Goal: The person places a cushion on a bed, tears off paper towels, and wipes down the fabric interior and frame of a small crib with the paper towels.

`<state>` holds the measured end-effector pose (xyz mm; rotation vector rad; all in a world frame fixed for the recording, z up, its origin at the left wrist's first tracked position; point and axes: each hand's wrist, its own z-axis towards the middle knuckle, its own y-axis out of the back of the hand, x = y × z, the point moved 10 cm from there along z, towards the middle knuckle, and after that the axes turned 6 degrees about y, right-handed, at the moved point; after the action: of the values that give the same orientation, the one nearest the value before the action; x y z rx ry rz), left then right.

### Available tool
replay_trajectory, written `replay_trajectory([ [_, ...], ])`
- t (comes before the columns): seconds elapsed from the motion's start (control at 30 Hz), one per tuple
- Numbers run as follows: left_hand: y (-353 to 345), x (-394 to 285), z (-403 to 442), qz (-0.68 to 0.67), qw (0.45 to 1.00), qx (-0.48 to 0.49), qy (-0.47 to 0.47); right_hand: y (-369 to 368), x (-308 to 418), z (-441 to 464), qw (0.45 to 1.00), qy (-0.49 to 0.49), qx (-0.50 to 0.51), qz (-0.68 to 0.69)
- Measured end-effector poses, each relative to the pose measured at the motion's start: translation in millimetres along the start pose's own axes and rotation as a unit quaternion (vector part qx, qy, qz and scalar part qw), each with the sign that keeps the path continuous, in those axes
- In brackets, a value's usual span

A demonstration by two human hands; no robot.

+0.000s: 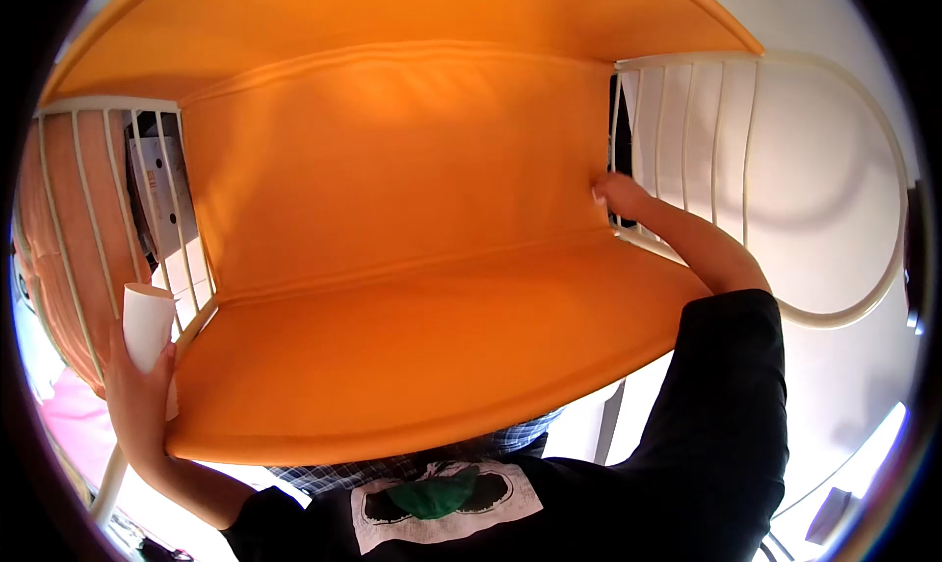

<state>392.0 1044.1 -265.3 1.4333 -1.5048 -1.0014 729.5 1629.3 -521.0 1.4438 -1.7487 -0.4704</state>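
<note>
Head view: white roll (147, 328) gripped in left hand (140, 383); right hand (618, 196) at orange fabric (412, 169), grip unclear.

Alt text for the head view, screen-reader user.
A person's left hand holds a white roll upright beside large orange fabric panels, while the right hand is at the upright panel's right edge. The panels sit between barred sides of a cream frame; the person wears a black top.
</note>
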Motion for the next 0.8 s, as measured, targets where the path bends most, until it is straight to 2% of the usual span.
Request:
replay_trajectory([
  [0.03,1,2,0,0.003,1.000,-0.009,0.004,-30,-2,-9,0.996,0.012,0.087,0.025],
  [0.07,3,1,1,0.003,1.000,-0.010,0.003,-38,-2,-9,0.996,0.011,0.085,0.025],
  [0.13,-1,-2,1,-0.010,0.999,0.033,0.003,-78,-7,-20,0.962,0.009,0.262,-0.081],
  [0.17,-1,-1,0,-0.011,0.999,0.033,0.002,-65,3,-18,0.962,0.007,0.262,-0.082],
  [0.23,-4,-1,2,-0.015,0.999,0.050,-0.001,-47,-2,-22,0.923,-0.122,0.344,-0.121],
  [0.3,-3,-4,1,-0.010,0.999,0.048,-0.008,-17,10,3,0.939,-0.114,0.253,-0.203],
  [0.37,-5,-5,1,-0.001,0.999,0.051,-0.017,38,50,38,0.964,-0.101,0.177,-0.170],
  [0.4,-4,-2,2,-0.004,0.999,0.034,-0.015,68,75,56,0.987,-0.030,0.037,-0.152],
  [0.43,-2,1,2,-0.008,1.000,0.017,-0.012,95,97,63,0.985,0.042,-0.106,-0.130],
  [0.47,-1,0,1,-0.006,1.000,0.018,-0.012,88,97,72,0.985,0.041,-0.106,-0.129],
  [0.53,-3,-3,1,-0.011,0.999,0.042,-0.014,61,125,85,0.968,0.222,-0.110,-0.032],
  [0.67,-5,-3,1,0.003,0.998,0.057,0.002,20,124,77,0.978,0.203,-0.048,-0.021],
  [0.73,-1,-2,0,0.003,0.999,0.033,-0.009,22,124,46,0.958,0.273,-0.074,-0.043],
  [0.77,-1,-3,1,0.002,0.999,0.033,-0.010,20,112,31,0.958,0.272,-0.075,-0.043],
  [0.8,0,-5,0,-0.011,0.999,0.033,-0.012,-1,88,16,0.967,0.244,0.018,-0.066],
])
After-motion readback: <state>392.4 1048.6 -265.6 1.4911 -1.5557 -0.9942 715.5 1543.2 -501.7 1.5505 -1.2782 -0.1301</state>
